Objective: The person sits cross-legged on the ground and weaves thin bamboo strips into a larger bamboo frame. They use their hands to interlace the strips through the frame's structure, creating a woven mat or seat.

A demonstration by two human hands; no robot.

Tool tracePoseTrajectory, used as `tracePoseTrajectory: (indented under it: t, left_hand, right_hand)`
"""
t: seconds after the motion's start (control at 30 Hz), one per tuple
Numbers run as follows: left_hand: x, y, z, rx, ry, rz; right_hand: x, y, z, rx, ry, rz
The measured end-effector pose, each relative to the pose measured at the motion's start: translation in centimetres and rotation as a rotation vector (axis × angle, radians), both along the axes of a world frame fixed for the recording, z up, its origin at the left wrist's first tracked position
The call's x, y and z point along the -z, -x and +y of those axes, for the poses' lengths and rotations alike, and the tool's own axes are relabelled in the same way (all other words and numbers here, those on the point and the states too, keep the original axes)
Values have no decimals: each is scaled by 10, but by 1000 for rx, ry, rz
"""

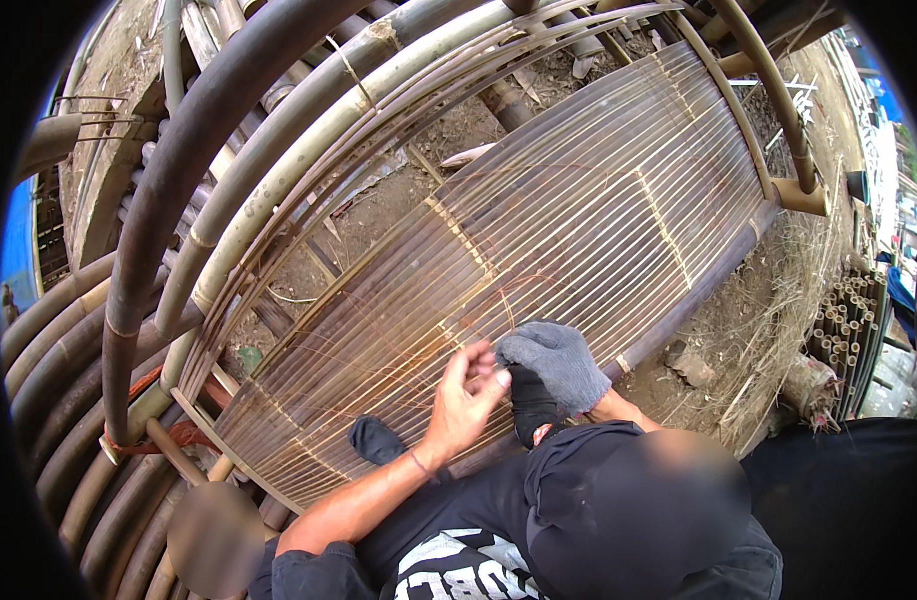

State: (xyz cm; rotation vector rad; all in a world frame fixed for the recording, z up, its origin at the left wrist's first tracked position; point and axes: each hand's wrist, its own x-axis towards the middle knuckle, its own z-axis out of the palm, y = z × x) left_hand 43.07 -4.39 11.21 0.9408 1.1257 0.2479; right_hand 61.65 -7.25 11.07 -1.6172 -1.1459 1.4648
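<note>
A long slatted bamboo panel (578, 220) lies before me, with narrow strips running lengthwise and pale cross ties. Thin copper-coloured wire (506, 292) loops over the slats and runs down to my hands. My right hand (556, 365), in a grey knit glove, is closed at the panel's near side, its fingertips on the wire's end. Close beside it, my bare left hand (463, 400) has curled fingers and a bent thumb near the glove's fingertips. Whatever lies between those fingers is too small to make out. A dark-socked foot (375, 440) rests on the slats.
Thick curved bamboo poles (148, 200) arch along the left and far side. A dark bamboo rail (693, 290) edges the panel's near right. Dry straw (768, 340) covers the ground there, and a stack of cut bamboo tubes (846, 320) stands at far right.
</note>
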Motion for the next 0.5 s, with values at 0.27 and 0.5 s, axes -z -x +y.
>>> tracePoseTrajectory:
  t: [0.27,0.5]
  left_hand:
    - [12,-42,50,-185,167,-213]
    - [-3,-38,35,-156,-28,-45]
  right_hand:
    - [-11,10,-2,204,324,9]
    - [-1,3,4,277,449,487]
